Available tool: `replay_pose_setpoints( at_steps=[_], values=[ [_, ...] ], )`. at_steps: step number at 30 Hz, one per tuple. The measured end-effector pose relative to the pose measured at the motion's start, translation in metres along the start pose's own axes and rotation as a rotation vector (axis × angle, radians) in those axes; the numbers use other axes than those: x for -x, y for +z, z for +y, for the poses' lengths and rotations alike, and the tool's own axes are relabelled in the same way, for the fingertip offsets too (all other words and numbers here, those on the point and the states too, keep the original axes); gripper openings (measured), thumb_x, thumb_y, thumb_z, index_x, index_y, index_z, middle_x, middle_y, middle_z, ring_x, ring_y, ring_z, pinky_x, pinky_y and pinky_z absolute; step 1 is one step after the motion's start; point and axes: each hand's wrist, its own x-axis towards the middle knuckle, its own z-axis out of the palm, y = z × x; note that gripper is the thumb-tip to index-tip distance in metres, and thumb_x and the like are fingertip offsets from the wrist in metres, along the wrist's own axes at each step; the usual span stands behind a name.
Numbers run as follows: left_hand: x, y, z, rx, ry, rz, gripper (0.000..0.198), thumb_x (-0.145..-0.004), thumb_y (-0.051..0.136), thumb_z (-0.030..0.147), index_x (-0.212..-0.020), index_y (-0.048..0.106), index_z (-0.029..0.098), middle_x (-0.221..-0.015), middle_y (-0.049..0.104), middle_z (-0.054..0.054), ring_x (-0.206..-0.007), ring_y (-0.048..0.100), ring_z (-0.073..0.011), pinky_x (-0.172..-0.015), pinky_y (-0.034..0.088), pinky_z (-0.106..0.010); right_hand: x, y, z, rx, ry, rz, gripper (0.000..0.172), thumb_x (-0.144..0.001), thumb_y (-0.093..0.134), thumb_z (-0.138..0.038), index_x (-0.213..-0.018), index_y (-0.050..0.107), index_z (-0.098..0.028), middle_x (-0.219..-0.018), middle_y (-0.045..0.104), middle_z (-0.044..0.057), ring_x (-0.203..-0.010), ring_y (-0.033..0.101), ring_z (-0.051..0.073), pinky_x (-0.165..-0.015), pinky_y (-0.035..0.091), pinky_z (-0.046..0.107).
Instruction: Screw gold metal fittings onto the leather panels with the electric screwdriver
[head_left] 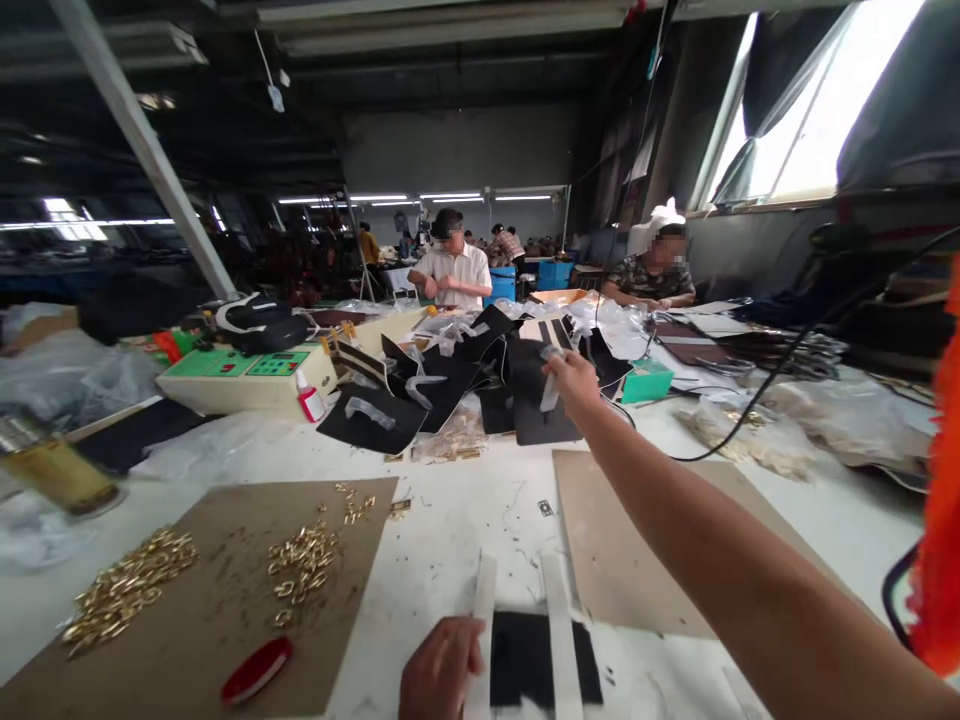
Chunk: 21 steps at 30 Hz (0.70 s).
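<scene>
My right hand (pixel 576 388) reaches out to the heap of black pieces, its fingers closed at the top of a plastic-wrapped strap (pixel 550 392). That strap lies against a black panel (pixel 525 405). Similar black panels (pixel 375 418), some with plastic-wrapped straps on them, are piled to its left. Close to me, my left hand (pixel 442 668) has curled fingers closed at the edge of a white strip (pixel 484 600). This strip and a second white strip (pixel 556 630) run across a black piece (pixel 519 655) on the table.
On a cardboard sheet (pixel 247 540) at left lie heaps of gold metal rings (pixel 131 585) and a red oval object (pixel 257 670). Another sheet (pixel 637 540) is under my right arm. A green-topped machine (pixel 247 375) stands behind; a cable (pixel 742 415) crosses the right side. Two people sit across the table.
</scene>
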Motion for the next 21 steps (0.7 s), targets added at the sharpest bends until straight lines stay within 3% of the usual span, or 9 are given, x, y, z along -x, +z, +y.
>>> replay_pose_setpoints(
  at_steps=[3,6,8,10,13,16,19,21],
  values=[
    [0.005,0.002,0.006,0.080,-0.010,-0.024,0.050,-0.082,0.069,0.073,-0.076,0.075,0.023,-0.068,0.054,-0.002,-0.055,0.040,-0.0161,-0.050,0.033,-0.028,0.041,-0.026,-0.029,-0.159,-0.079,-0.034,0.036,-0.094,0.054,-0.051,-0.109,0.064,-0.019,-0.088,0.067,0.003,-0.077,0.066,0.018,-0.070,0.051,0.028],
    [0.013,0.003,0.016,0.282,0.012,-0.027,0.059,-0.083,0.070,0.075,-0.102,0.080,0.021,-0.085,0.067,-0.006,-0.060,0.046,-0.0135,-0.051,0.035,-0.025,0.122,-0.060,-0.048,-0.382,-0.141,-0.179,0.034,-0.087,0.075,-0.054,-0.093,0.067,-0.022,-0.078,0.063,0.002,-0.072,0.065,0.021,-0.065,0.049,0.030],
    [0.025,0.002,0.025,0.471,0.021,-0.049,0.073,-0.080,0.070,0.080,-0.123,0.076,0.022,-0.113,0.074,-0.012,-0.080,0.063,-0.0199,-0.061,0.048,-0.028,0.190,-0.080,-0.048,-0.344,-0.041,-0.301,0.035,-0.090,0.075,-0.056,-0.094,0.071,-0.022,-0.077,0.066,0.005,-0.072,0.064,0.023,-0.068,0.051,0.034],
    [0.041,-0.001,0.034,0.628,-0.005,-0.115,0.084,-0.078,0.067,0.086,-0.135,0.072,0.023,-0.132,0.072,-0.016,-0.107,0.070,-0.0312,-0.078,0.058,-0.038,0.254,-0.092,-0.039,-0.330,0.126,-0.482,0.038,-0.092,0.073,-0.060,-0.096,0.073,-0.022,-0.074,0.068,0.006,-0.068,0.065,0.023,-0.067,0.052,0.036],
    [0.065,-0.008,0.044,0.704,-0.166,-0.165,0.077,-0.080,0.072,0.077,-0.132,0.073,0.020,-0.127,0.077,-0.017,-0.117,0.071,-0.0395,-0.093,0.059,-0.049,0.319,-0.096,-0.025,-0.343,0.378,-0.827,0.048,-0.090,0.073,-0.066,-0.111,0.074,-0.023,-0.077,0.073,0.006,-0.075,0.069,0.024,-0.072,0.052,0.035],
    [0.074,-0.019,0.041,0.609,-0.323,-0.089,0.056,-0.076,0.088,0.048,-0.120,0.077,0.015,-0.112,0.082,-0.017,-0.108,0.076,-0.0390,-0.094,0.059,-0.049,0.328,-0.088,-0.023,-0.199,0.349,-1.007,0.050,-0.083,0.080,-0.067,-0.107,0.078,-0.023,-0.086,0.076,0.006,-0.082,0.069,0.025,-0.069,0.048,0.032],
    [0.072,-0.031,0.031,0.436,-0.312,-0.132,0.050,-0.074,0.089,0.041,-0.115,0.079,0.015,-0.105,0.083,-0.014,-0.099,0.077,-0.0361,-0.091,0.058,-0.045,0.294,-0.052,-0.027,0.005,0.080,-0.906,0.039,-0.085,0.079,-0.062,-0.093,0.079,-0.024,-0.085,0.076,0.004,-0.079,0.067,0.024,-0.067,0.047,0.032],
    [0.069,-0.036,0.028,0.248,-0.248,-0.235,0.045,-0.079,0.084,0.045,-0.114,0.080,0.017,-0.105,0.083,-0.012,-0.100,0.076,-0.0346,-0.091,0.057,-0.042,0.263,-0.006,-0.024,0.098,-0.080,-0.825,0.033,-0.092,0.073,-0.057,-0.094,0.079,-0.024,-0.083,0.076,0.002,-0.076,0.067,0.022,-0.069,0.049,0.032]
  ],
)
